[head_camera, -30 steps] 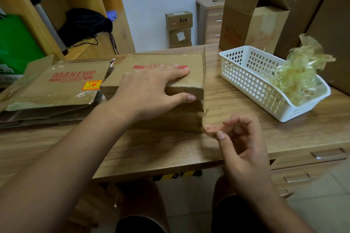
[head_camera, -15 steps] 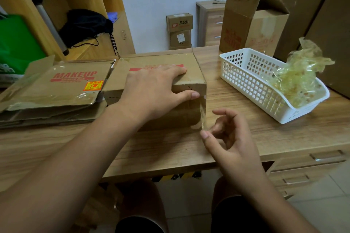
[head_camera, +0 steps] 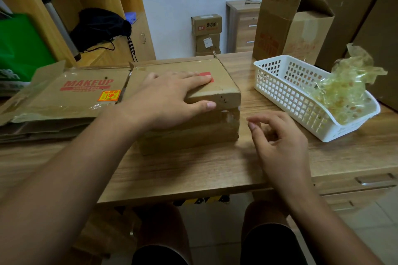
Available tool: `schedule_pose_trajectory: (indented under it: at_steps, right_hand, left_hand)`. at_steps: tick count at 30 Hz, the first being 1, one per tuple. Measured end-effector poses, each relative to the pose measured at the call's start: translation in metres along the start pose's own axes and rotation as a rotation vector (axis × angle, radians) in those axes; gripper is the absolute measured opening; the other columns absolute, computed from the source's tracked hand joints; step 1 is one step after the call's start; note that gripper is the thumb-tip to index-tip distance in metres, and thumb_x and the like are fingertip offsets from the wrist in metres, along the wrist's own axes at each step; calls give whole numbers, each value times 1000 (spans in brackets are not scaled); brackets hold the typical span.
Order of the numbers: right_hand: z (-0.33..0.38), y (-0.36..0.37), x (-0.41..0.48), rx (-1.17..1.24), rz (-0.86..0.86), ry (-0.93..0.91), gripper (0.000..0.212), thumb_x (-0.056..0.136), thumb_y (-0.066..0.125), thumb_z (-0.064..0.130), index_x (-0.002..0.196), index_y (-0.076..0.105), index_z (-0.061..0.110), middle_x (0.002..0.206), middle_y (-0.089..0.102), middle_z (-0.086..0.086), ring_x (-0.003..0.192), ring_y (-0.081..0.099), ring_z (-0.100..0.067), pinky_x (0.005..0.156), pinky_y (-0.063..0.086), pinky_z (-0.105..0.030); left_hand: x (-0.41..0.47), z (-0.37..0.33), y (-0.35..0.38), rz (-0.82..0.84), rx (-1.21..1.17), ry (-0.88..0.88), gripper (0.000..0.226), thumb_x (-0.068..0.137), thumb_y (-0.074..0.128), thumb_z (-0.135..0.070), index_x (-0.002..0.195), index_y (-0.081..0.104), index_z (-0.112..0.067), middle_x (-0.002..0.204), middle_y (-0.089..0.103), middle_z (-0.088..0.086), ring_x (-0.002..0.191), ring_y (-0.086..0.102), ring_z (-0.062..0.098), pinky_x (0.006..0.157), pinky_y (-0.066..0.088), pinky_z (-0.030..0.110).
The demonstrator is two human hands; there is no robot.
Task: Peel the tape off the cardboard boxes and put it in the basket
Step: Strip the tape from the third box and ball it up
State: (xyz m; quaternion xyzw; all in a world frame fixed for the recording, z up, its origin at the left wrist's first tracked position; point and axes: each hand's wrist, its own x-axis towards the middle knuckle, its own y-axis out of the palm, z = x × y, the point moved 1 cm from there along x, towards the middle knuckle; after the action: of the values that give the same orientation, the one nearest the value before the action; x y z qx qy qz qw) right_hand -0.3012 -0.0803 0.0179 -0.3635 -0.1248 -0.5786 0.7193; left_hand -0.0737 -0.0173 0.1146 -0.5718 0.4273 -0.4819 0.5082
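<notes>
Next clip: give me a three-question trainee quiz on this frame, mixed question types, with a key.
1. True or false: the left hand lies flat on top of the closed brown cardboard box.
2. Where does the crumpled, yellowish clear tape lie?
A) on the box's top
B) in the white plastic lattice basket
C) in the left hand
3. Fill in: the right hand hovers beside the box, apart from it, on the person's ___ side.
Key: 1 true; 2 B; 3 right.
</notes>
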Motion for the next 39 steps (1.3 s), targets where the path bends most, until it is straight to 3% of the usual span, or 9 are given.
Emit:
schedule_pose_trajectory:
  at_steps: [7, 14, 23, 31, 39]
  right_hand:
    - [5, 10, -18, 26, -12, 31, 21, 91, 73, 11, 107, 75, 24, 89, 67, 19, 81, 64, -2, 69, 45, -4]
    - [16, 20, -29, 65, -38, 22, 22, 90, 73, 5, 109, 75, 17, 90, 66, 17, 83, 62, 6, 73, 44, -3]
    - [27, 27, -36, 89, -27, 70, 22, 91, 72, 5, 111, 75, 14, 94, 68, 13, 88, 64, 3, 75, 48, -8]
    - [32, 31, -36, 103, -37, 64, 21, 90, 72, 1, 108, 76, 12, 93, 69, 10, 90, 65, 3, 75, 46, -4]
    - [23, 24, -32, 260, 48, 216, 27, 95, 65, 8, 98, 69, 35, 91, 67, 16, 89, 65, 0, 71, 48, -8]
  left_hand:
    - [4, -18, 7, -89, 96, -62, 75, 86, 20, -86, 154, 17, -53, 163, 26, -19, 148, 31, 15, 111, 28, 48]
    - [4, -21, 11, -112, 98, -72, 74, 88, 23, -84, 155, 19, -51, 164, 28, -16, 147, 33, 17, 110, 29, 49]
    - [5, -23, 15, -137, 100, -84, 71, 90, 25, -81, 155, 20, -50, 164, 28, -14, 147, 32, 17, 111, 28, 52]
    - [5, -24, 15, -155, 107, -89, 72, 91, 26, -80, 155, 21, -48, 164, 28, -14, 148, 31, 17, 111, 28, 51]
    - [4, -27, 13, -138, 94, -101, 71, 91, 25, -80, 155, 22, -49, 163, 29, -15, 146, 33, 17, 109, 29, 49]
